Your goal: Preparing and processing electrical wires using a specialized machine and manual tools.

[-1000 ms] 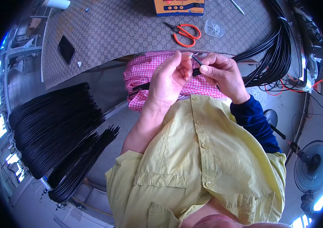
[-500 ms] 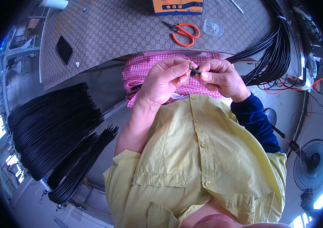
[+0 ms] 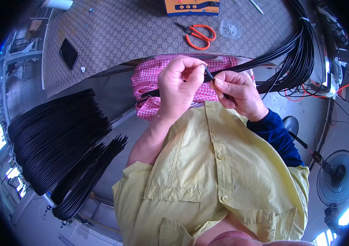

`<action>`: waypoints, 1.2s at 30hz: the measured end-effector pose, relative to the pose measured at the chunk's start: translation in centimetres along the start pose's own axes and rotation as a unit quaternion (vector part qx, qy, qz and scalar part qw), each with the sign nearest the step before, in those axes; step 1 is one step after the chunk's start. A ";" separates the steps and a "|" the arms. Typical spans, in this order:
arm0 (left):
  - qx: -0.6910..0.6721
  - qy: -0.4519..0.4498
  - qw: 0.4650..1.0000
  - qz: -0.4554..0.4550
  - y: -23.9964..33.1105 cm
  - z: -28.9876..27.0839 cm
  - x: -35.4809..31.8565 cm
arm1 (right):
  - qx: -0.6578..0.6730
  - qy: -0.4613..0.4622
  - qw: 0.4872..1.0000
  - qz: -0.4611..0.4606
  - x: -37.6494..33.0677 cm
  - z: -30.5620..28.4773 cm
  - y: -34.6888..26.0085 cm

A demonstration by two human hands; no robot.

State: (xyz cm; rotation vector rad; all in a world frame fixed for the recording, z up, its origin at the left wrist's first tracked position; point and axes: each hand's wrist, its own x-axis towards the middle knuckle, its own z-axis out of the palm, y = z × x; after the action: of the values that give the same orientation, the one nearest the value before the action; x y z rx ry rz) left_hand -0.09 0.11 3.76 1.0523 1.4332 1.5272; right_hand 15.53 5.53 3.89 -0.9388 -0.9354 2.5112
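Note:
My left hand is closed in a pinch at the tip of a black cable, where a small coppery bit shows at the fingertips. The thumb and fingers of my right hand are closed round the same cable a little farther down. A short slanting length of it is visible between the two hands. Behind them, a bundle of black cables comes over the table's right side and runs across the pink checked cloth on my lap. Some loose ends stick out left of my left wrist.
On the patterned table lie orange-handled scissors, a clear plastic dish and a dark phone. An orange and blue box stands at the back. Many black cables hang at the left; a fan stands at the right.
My right hand has slid down and away from the left, so more of the black cable shows between them. My left hand has turned more upright, still pinching the tip.

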 end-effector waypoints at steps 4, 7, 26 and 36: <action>0.137 0.021 0.986 0.097 0.0 0.2 0.2 | -0.105 0.049 0.990 -0.077 0.4 0.1 0.6; -0.072 0.055 0.995 -0.030 -0.2 1.0 0.0 | -0.116 0.071 0.981 -0.135 0.8 0.2 1.2; -0.421 -0.001 0.875 -0.241 -0.6 1.1 0.1 | 0.033 0.009 0.995 -0.091 1.8 -1.4 1.2; -0.423 -0.035 0.859 -0.286 -0.8 0.2 0.8 | 0.025 -0.003 0.997 -0.068 1.8 -1.6 1.0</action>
State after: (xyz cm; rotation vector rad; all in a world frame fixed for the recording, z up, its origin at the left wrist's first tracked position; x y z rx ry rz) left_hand -0.14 0.97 3.05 0.1141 0.7472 1.4010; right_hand 15.27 6.37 1.45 -0.8253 -0.9018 2.4131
